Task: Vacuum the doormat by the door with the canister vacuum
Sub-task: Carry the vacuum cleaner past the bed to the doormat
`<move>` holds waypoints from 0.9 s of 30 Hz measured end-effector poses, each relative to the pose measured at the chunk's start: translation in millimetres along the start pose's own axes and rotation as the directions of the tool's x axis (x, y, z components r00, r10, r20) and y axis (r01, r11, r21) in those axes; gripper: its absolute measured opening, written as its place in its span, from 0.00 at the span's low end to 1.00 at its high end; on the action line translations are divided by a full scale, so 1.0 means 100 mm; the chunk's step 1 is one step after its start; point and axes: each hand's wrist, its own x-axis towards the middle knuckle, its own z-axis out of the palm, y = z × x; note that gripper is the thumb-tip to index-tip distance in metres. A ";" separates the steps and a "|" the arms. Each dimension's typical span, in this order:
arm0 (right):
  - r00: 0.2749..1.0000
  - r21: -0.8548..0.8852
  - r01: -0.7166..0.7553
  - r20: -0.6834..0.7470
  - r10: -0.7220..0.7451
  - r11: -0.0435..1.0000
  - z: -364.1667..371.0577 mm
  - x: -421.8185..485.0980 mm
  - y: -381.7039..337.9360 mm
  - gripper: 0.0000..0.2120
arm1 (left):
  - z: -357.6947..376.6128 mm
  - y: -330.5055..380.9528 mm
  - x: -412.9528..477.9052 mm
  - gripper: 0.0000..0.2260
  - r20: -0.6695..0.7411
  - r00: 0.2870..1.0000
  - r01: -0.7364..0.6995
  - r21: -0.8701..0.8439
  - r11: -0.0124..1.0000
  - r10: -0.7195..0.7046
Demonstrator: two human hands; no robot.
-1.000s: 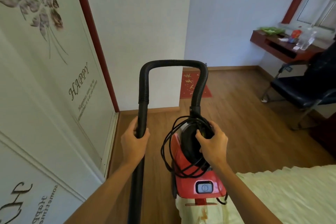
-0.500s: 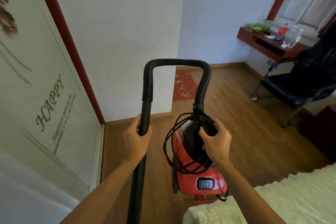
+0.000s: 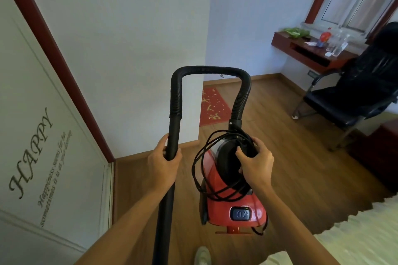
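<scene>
A red canister vacuum (image 3: 224,204) hangs off the floor in front of me. My right hand (image 3: 255,161) grips its black top handle, where a black power cord (image 3: 201,168) is looped. My left hand (image 3: 163,162) grips the black wand (image 3: 170,157), which runs down out of view. A ribbed black hose (image 3: 211,70) arches from the wand over to the canister. The red doormat (image 3: 213,106) with gold marks lies on the wood floor ahead, partly hidden by a white wall corner and the hose.
A white wardrobe door (image 3: 43,135) with "HAPPY" lettering and a red frame stands close on the left. A black chair (image 3: 353,101) and a red wall desk (image 3: 310,51) are at the right. Pale bedding (image 3: 353,234) fills the lower right. My shoe (image 3: 202,255) shows below.
I have moved forward with the vacuum; the doormat and chair look nearer and the bedding has slid lower right. Both hands keep the same hold.
</scene>
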 end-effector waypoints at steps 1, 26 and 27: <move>1.000 -0.002 -0.006 0.001 0.006 1.000 0.02 0.08 0.03 0.15 | 0.05 -0.01 0.07 0.26 0.001 1.000 0.001 -0.003 1.000 -0.001; 0.989 -0.110 -0.078 -0.137 0.062 0.991 -0.60 2.51 0.72 0.17 | 2.67 0.37 1.88 0.24 0.203 0.974 -0.076 -0.106 0.991 0.097; 0.987 -0.117 -0.084 -0.144 0.067 0.990 -0.63 2.59 0.75 0.18 | 2.76 0.39 1.93 0.24 0.221 0.970 -0.074 -0.117 0.990 0.099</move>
